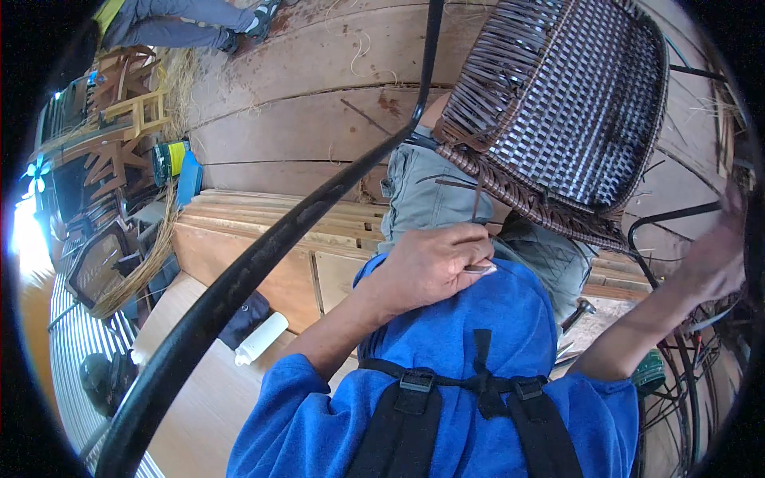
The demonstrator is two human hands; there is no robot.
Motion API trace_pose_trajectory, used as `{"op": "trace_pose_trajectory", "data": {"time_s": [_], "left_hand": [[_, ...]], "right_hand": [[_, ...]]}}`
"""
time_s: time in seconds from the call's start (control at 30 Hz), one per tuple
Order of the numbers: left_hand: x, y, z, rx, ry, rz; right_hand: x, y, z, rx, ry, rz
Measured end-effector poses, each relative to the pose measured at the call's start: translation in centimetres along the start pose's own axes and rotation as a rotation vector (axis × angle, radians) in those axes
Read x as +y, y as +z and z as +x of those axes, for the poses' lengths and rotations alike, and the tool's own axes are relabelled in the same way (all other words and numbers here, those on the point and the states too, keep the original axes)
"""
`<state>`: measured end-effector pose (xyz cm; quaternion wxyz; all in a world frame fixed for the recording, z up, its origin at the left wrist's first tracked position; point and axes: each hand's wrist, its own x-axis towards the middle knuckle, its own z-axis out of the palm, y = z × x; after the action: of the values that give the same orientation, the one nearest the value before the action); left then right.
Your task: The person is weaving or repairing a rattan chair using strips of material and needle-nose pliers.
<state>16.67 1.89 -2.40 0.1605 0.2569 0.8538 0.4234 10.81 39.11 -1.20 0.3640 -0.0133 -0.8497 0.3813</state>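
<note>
A chair with a woven brown and silvery seat (pixel 578 103) leans over my knees, its black tube frame (pixel 263 259) crossing the view diagonally. My left hand (pixel 430 267) is closed in front of my belly, below the seat's edge. A thin brown strip (pixel 477 203) runs from the woven rim down to its fingers, and a small pale flat piece (pixel 480 269) shows at the fingertips. Stretched out to the far right, my right hand (pixel 713 259) is smeared by motion beside the chair's black legs; its fingers and anything in them cannot be made out.
Stacked wooden boards (pixel 319 215) lie behind my left arm, with a white bottle-like cylinder (pixel 261 338) near them. Wooden chair frames (pixel 119 159), a green tin (pixel 169 158) and dry fibres stand at left. Another person's legs (pixel 191 22) show at the top. Tangled dark rods lie at right.
</note>
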Motion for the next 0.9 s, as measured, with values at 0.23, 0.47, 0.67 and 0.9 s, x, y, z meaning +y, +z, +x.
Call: {"op": "trace_pose_trajectory", "data": {"time_s": [0.23, 0.47, 0.67, 0.9], "left_hand": [[0.2, 0.0, 0.9, -0.096, -0.038, 0.000], [0.6, 0.3, 2.5, -0.031, -0.477, -0.219], [0.4, 1.0, 3.5, -0.026, -0.423, -0.248], [0.4, 1.9, 3.4, 0.162, -0.426, -0.069]], "right_hand": [[-6.5, 9.5, -9.1, -0.263, 0.613, 0.655], [-9.0, 9.9, -10.1, -0.394, 0.599, 0.913], [-9.4, 9.7, -11.1, -0.419, 0.750, 1.027], [-9.8, 9.6, -11.4, -0.523, 0.786, 1.068]]}}
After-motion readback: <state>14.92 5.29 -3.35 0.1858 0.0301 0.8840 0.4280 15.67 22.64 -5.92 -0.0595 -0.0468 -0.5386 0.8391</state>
